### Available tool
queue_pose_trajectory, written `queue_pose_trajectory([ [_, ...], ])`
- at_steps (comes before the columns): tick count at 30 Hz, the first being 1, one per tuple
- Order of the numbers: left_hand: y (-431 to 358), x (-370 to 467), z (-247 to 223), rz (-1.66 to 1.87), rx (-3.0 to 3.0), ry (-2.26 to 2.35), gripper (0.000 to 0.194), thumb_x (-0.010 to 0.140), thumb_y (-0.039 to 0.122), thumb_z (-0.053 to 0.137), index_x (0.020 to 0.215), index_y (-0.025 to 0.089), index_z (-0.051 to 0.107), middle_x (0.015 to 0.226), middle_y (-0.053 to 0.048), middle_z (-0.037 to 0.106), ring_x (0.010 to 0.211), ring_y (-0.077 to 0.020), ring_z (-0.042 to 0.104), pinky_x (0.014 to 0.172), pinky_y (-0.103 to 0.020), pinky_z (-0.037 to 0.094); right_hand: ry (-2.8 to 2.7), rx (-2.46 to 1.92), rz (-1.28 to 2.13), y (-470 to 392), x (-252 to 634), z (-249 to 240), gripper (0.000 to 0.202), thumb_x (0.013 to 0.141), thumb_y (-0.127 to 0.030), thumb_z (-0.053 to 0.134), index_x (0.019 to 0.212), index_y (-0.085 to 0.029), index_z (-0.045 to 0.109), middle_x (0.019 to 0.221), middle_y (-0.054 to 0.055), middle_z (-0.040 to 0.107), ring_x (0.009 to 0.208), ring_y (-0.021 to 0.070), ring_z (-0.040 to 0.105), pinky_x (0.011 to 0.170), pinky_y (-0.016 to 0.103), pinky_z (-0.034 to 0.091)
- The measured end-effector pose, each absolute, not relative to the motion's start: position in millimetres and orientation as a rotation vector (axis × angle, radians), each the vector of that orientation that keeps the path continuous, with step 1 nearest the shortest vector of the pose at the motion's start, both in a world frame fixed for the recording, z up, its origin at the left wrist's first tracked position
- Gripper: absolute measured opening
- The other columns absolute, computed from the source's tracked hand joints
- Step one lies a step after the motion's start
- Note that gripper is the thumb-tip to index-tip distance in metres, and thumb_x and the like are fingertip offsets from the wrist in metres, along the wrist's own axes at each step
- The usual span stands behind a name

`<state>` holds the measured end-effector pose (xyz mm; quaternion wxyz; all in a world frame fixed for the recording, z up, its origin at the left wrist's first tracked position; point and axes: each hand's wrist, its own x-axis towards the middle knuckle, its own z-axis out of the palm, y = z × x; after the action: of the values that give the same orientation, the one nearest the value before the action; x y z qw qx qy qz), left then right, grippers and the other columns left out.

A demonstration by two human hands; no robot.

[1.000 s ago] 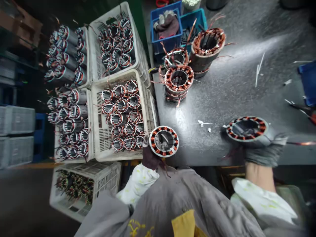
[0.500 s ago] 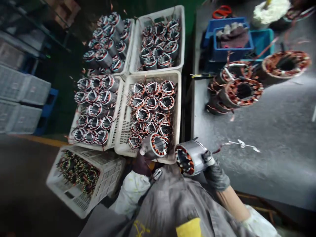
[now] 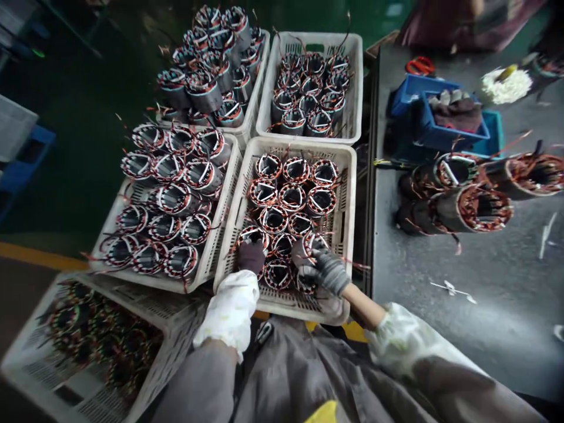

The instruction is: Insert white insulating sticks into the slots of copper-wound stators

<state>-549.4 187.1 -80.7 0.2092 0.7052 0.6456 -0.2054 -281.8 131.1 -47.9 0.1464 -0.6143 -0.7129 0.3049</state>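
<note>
Both my hands are inside the near middle white crate (image 3: 352, 200), among upright motor stators with copper windings and white ties. My left hand (image 3: 252, 257), in a dark maroon glove, grips a stator (image 3: 254, 235) by its near rim, with the fingertips down in the bore. In a grey glove, my right hand (image 3: 328, 270) is closed around the side of another stator (image 3: 303, 249), slightly tilted over the front right of the crate. The gloves partly hide both stators. A stator (image 3: 277, 274) sits low between the hands.
More stators fill the left crate (image 3: 99, 258) and the back crates (image 3: 359, 88). A tilted crate (image 3: 26, 364) of stators stands at lower left. On the metal table (image 3: 409, 329) at right are stators (image 3: 484, 208), blue bins (image 3: 458, 138), red-handled scissors (image 3: 420, 66) and white ties (image 3: 452, 289).
Both stators, held raised in front of my body before, are now down in the middle crate with my hands on them. My right hand has moved left, away from the table edge.
</note>
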Motion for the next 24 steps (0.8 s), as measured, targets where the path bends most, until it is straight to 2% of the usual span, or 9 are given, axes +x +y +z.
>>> queue_pose_trajectory([
  [3,182.3,-550.9,-83.6,-0.541,1.973,1.792,0.044,0.101,0.031,0.053,0.137,0.007,0.065,0.119,-0.024,0.076,0.118,-0.0344,0.069,0.11,-0.048,0.035,-2.414,-1.94,0.719,184.8,-299.7,-69.9,0.043,0.093,-0.046,0.073,0.124,-0.015,0.076,0.122,0.022,0.077,0.121,0.0386,0.068,0.109,0.051,0.05],
  [6,182.5,-551.2,-88.0,-0.539,1.97,1.794,0.046,0.101,0.031,0.054,0.139,0.009,0.064,0.123,-0.024,0.076,0.121,-0.0353,0.068,0.111,-0.049,0.035,-2.594,-2.013,0.738,229.4,-317.2,-86.5,0.03,0.098,-0.029,0.066,0.121,-0.013,0.077,0.118,0.022,0.079,0.119,0.0345,0.07,0.112,0.046,0.047],
  [9,186.5,-549.9,-90.5,-0.555,1.958,1.807,0.046,0.101,0.033,0.054,0.14,0.01,0.063,0.129,-0.025,0.075,0.124,-0.0359,0.067,0.113,-0.049,0.034,-2.619,-1.983,0.762,245.9,-324.7,-94.8,0.032,0.097,-0.02,0.064,0.126,-0.013,0.075,0.125,0.022,0.078,0.124,0.0327,0.069,0.115,0.043,0.045],
  [13,191.6,-547.5,-79.5,-0.598,1.933,1.823,0.049,0.099,0.039,0.06,0.137,0.009,0.064,0.13,-0.024,0.075,0.125,-0.0363,0.067,0.114,-0.048,0.036,-2.615,-1.89,0.766,221.6,-320.8,-82.1,0.049,0.1,-0.029,0.065,0.146,-0.012,0.065,0.138,0.022,0.073,0.127,0.0343,0.067,0.116,0.046,0.045],
  [17,174.2,-539.6,-48.0,-0.477,1.99,1.977,0.057,0.1,0.045,0.059,0.148,0.013,0.058,0.146,-0.021,0.068,0.142,-0.0368,0.057,0.118,-0.047,0.036,-2.481,-1.478,0.685,157.5,-285.8,-61.8,0.046,0.106,-0.03,0.054,0.15,-0.02,0.063,0.141,0.015,0.071,0.129,0.0303,0.065,0.118,0.048,0.045],
  [20,133.3,-515.5,-21.2,-0.317,1.936,2.233,0.05,0.107,0.046,0.047,0.141,0.012,0.063,0.141,-0.021,0.07,0.131,-0.0369,0.063,0.112,-0.047,0.041,-2.241,-1.376,0.518,107.2,-220.0,-62.7,0.043,0.107,-0.028,0.047,0.145,-0.021,0.066,0.142,0.014,0.071,0.135,0.03,0.06,0.123,0.052,0.042],
  [24,46.7,-446.3,1.5,-0.275,1.89,2.293,0.046,0.109,0.044,0.042,0.126,0.012,0.07,0.131,-0.02,0.073,0.117,-0.0344,0.068,0.102,-0.043,0.047,-2.013,-1.628,0.389,64.1,-92.1,-88.9,0.046,0.105,-0.034,0.05,0.142,-0.012,0.067,0.142,0.021,0.069,0.139,0.0385,0.056,0.12,0.061,0.043],
])
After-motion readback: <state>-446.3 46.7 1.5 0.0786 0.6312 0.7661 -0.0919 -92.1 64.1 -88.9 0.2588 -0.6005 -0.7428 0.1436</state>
